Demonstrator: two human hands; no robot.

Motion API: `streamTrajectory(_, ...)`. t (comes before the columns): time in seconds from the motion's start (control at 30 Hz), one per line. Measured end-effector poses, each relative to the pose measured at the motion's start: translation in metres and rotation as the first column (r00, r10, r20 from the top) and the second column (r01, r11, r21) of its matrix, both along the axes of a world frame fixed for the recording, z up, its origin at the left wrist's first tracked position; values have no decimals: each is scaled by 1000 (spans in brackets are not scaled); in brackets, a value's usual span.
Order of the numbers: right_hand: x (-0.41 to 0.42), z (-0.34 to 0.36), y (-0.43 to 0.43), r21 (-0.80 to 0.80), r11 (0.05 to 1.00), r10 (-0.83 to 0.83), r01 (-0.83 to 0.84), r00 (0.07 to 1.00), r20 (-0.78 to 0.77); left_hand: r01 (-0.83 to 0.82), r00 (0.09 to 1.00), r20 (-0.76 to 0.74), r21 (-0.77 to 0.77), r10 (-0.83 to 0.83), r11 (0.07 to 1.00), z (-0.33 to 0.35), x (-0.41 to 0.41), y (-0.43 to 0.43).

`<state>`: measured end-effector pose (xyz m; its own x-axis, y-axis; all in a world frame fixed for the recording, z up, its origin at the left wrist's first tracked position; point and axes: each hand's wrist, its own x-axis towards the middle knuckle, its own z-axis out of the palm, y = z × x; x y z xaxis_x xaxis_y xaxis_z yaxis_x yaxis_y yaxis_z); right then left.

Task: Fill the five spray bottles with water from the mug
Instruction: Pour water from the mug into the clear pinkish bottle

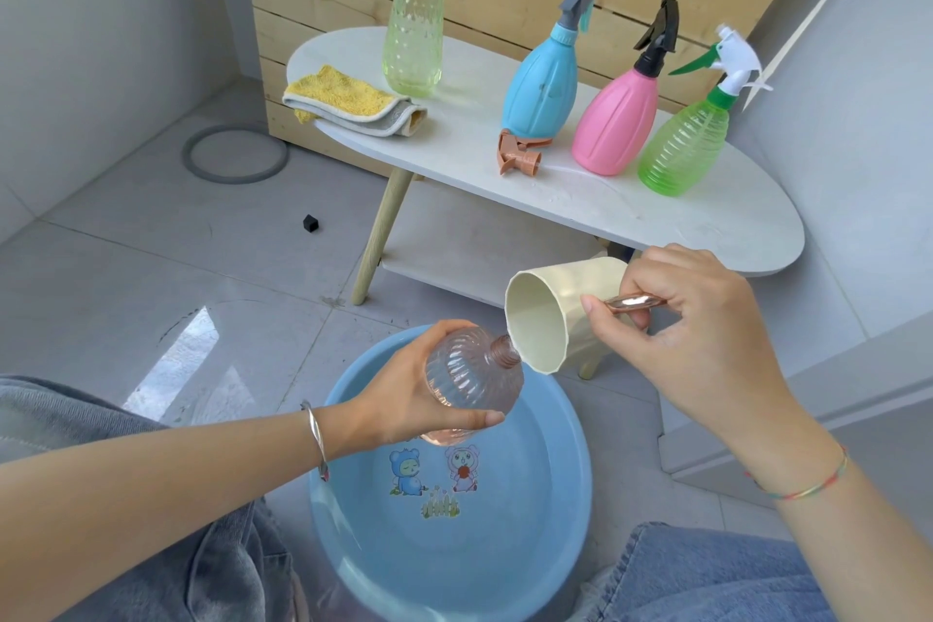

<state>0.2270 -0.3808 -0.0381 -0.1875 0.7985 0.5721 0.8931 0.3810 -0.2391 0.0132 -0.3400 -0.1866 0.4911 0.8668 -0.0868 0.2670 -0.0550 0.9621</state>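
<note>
We are at the pouring step with the one uncapped bottle. Our left hand (429,399) holds the clear pink bottle (467,381) tilted over the blue basin (505,551), fingers (469,417) wrapped round its ribbed body, with its open neck at the mug's lip. Our right hand (702,349) tips the cream mug (548,318), fingers (603,316) pinching its shiny handle. Whether water is running we cannot tell; the mug looks nearly empty. Four capped bottles stand on the white surface (656,217), and the loose orange spray head (517,157) lies beside the blue one. Next, we judge, comes a refill or screwing that head on.
</note>
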Motion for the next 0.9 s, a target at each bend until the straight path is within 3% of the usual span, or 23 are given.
streamTrajectory(0.5,-1,0,-1,-15,1000,25,-25,1000,-12,-15,1000,10,-5,15,1000,0,0,0)
streamTrajectory(0.63,6,2,1,-103,994,-62,38,968,-241,-52,998,45,-4,53,999,5,2,4)
streamTrajectory(0.9,33,6,9,-207,972,-215,109,763,-610,-96,978,192,37,87,995,35,15,21)
